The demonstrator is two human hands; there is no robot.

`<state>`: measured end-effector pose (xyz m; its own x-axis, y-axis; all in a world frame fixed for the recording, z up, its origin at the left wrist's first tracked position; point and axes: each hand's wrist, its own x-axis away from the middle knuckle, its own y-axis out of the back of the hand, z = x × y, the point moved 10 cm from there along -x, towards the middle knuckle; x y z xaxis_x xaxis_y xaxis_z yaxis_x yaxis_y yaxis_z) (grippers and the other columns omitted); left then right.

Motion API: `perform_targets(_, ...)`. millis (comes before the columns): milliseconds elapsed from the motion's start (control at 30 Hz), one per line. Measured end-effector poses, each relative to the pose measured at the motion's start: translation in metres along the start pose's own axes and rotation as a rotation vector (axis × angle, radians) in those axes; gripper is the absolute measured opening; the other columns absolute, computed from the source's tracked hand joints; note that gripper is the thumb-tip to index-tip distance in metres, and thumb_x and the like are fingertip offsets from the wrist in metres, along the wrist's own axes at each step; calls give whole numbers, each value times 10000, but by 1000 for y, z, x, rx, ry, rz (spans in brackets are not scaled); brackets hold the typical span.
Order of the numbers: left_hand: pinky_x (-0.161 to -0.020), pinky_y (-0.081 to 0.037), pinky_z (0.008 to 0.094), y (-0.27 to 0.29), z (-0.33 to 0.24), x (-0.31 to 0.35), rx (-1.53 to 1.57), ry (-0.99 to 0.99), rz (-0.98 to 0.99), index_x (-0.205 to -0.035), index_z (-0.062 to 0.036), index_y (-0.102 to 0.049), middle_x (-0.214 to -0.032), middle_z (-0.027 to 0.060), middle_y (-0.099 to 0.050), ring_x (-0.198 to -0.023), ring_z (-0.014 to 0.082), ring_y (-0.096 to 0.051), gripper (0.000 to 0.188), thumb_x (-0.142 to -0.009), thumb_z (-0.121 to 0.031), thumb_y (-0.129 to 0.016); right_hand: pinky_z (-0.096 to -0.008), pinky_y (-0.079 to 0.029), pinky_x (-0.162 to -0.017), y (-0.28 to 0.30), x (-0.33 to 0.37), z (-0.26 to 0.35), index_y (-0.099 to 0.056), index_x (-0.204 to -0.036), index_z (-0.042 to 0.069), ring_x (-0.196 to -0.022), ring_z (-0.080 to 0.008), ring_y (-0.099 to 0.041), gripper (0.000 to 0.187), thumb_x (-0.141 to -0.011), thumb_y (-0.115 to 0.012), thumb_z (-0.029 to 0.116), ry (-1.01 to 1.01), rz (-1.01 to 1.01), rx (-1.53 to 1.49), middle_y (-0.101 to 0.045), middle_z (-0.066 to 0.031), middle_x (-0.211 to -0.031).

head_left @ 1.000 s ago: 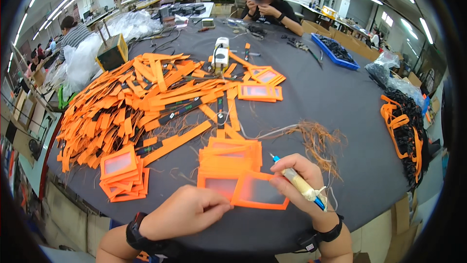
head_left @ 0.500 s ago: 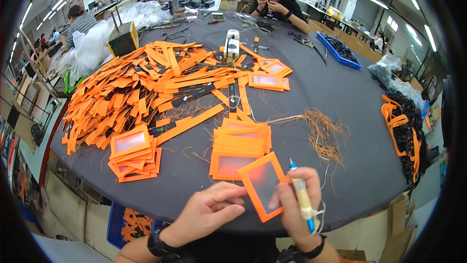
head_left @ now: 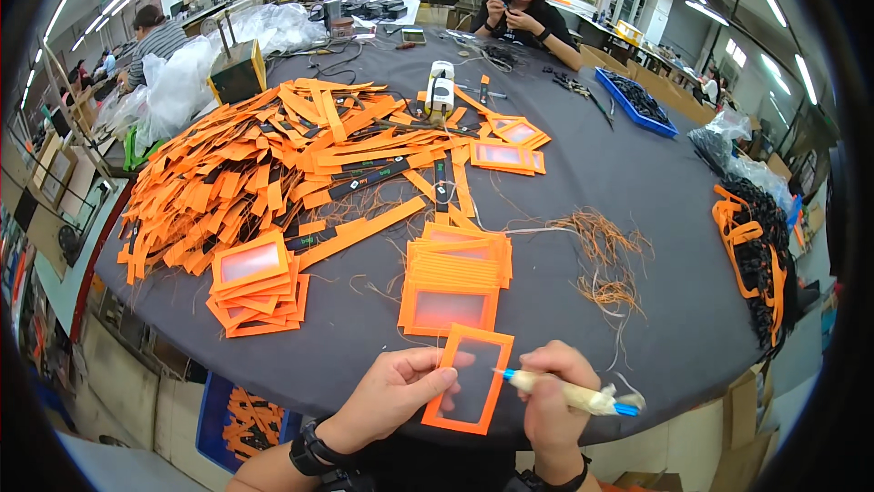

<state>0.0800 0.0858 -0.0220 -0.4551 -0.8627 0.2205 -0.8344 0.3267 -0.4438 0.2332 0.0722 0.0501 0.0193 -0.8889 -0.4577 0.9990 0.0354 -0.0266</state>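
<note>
My left hand (head_left: 404, 394) grips the left edge of an orange-bordered clear plastic window panel (head_left: 473, 374), thumb in front and fingers seen through the clear part. In my right hand (head_left: 557, 396) is a pen-shaped tool (head_left: 583, 395) wrapped in cream tape, with blue parts and a thin metal tip. Its tip points left and meets or nearly meets the panel's right border. Just beyond the panel lies a stack of similar orange-framed panels (head_left: 451, 310). Another stack of framed panels (head_left: 248, 264) lies farther left.
A large heap of orange and black strips (head_left: 246, 164) covers the table's left side. Loose orange threads (head_left: 605, 251) lie right of centre. A white device (head_left: 441, 87) stands behind. Black and orange straps (head_left: 751, 255) hang at the right edge. A co-worker (head_left: 523, 5) sits across, near a blue tray (head_left: 637, 102).
The panel has turned more upright and come nearer, and my left hand now grips it. My right hand has let go of its edge and swung the tool's tip left toward the border.
</note>
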Motion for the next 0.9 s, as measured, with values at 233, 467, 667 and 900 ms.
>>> perform_targets(233, -645, -500, 232, -2, -2, -3, 73, -6, 46, -1148, 26, -599, -829, 37, -610, -719, 84, -578, 245, -942, -83, -522, -209, -429, -583, -11, -4, -18, -555, -885, 5, -665, -83, -524, 173, -783, -688, -41, -60, -68, -93, -572, -81, -813)
perform_targets(467, -678, -506, 234, 2, 1, -4, 120, 12, 51, -1152, 35, -592, -868, 43, -616, -752, 89, -589, 248, -941, -78, -527, -215, -417, -566, -15, -6, -20, -572, -862, 7, -649, -88, -530, 157, -777, -700, -28, -51, -28, -63, -577, -72, -778)
perform_targets(667, -693, -485, 226, 1, 2, -4, 128, 22, 56, -1167, 22, -591, -842, 22, -610, -746, 75, -570, 261, -942, -97, -533, -215, -409, -559, -15, -6, -21, -580, -849, 8, -640, -87, -531, 152, -774, -709, -18, -41, -29, -60, -584, -65, -768)
perform_targets(900, -691, -487, 229, 1, 3, -4, 138, 26, 75, -1160, 23, -595, -866, 28, -605, -751, 81, -573, 258, -943, -106, -537, -214, -406, -553, -14, -7, -21, -580, -853, 4, -645, -82, -526, 150, -781, -710, -12, -40, -31, -50, -580, -67, -781)
